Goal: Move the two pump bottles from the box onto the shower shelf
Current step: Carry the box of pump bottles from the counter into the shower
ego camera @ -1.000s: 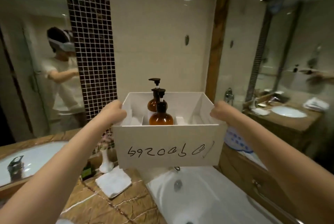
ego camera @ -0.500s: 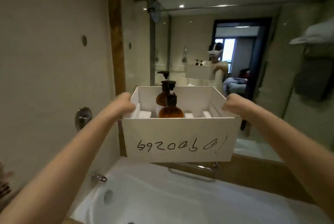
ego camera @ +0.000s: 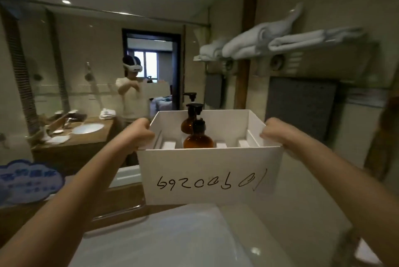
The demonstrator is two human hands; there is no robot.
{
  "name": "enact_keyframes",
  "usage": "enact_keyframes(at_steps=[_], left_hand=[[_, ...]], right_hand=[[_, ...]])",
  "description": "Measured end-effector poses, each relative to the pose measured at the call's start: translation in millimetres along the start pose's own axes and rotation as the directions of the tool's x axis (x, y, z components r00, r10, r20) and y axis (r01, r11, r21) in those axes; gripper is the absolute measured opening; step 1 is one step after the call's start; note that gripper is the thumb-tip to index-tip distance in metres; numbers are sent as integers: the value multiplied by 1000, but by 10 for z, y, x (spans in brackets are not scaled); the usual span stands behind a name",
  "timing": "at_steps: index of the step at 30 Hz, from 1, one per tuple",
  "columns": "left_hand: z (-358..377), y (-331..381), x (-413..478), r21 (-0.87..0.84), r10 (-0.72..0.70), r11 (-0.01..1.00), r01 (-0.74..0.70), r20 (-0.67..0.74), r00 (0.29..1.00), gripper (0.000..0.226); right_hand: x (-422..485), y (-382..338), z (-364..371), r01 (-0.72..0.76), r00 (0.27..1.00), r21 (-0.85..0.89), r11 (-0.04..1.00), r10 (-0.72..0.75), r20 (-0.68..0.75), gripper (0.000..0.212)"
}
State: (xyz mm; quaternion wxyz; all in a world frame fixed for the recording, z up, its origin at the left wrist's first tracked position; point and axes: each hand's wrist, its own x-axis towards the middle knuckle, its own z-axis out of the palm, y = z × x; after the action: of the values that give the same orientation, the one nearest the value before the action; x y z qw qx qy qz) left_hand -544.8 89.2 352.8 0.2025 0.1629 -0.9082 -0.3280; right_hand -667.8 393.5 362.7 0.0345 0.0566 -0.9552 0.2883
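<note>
A white box (ego camera: 210, 175), inscribed by hand with upside-down digits, is gripped at its sides by the left hand (ego camera: 138, 135) and right hand (ego camera: 275, 132); two amber bottles (ego camera: 198, 138) stand inside.

White box (ego camera: 210, 171), black scrawl; amber bottles (ego camera: 198, 140), black pumps; white towels (ego camera: 259, 40).

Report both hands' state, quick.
Left hand: closed on the left side of the white box.
Right hand: closed on the box's right side.
</note>
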Motion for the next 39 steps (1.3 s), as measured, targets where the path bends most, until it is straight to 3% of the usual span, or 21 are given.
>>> enact_keyframes(at_steps=[6,13,16,23,29,34,39], left_hand=[[973,940,-2,-65,140,989,-131,146,979,20],[2036,2038,-317,-175,320,945,-276,335,886,16],[2408,2501,-507,-211,379,924,-320,378,845,20],[3258,3547,-899,-348,582,813,-466,507,636,18],[3779,4101,-1116,-418,676,732,-539,542,499,22],[4009,4326,-1167,-430,702,695,-576,581,413,9],[4278,4538,-1118,-430,715,670,-604,594,370,15]], right_hand=[[-281,1173,-808,-179,976,-90,980,166,-139,25],[-1038,2327,-1583,-396,899,-61,916,374,-229,34],[-1407,2680,-1860,-507,831,-49,860,473,-294,33],[-2213,3376,-2415,-738,589,102,667,711,-383,27],[-2560,3684,-2620,-820,452,137,556,775,-442,31],[-2585,3869,-2596,-812,404,216,542,789,-464,34],[-2445,4089,-2562,-807,368,279,521,812,-453,32]])
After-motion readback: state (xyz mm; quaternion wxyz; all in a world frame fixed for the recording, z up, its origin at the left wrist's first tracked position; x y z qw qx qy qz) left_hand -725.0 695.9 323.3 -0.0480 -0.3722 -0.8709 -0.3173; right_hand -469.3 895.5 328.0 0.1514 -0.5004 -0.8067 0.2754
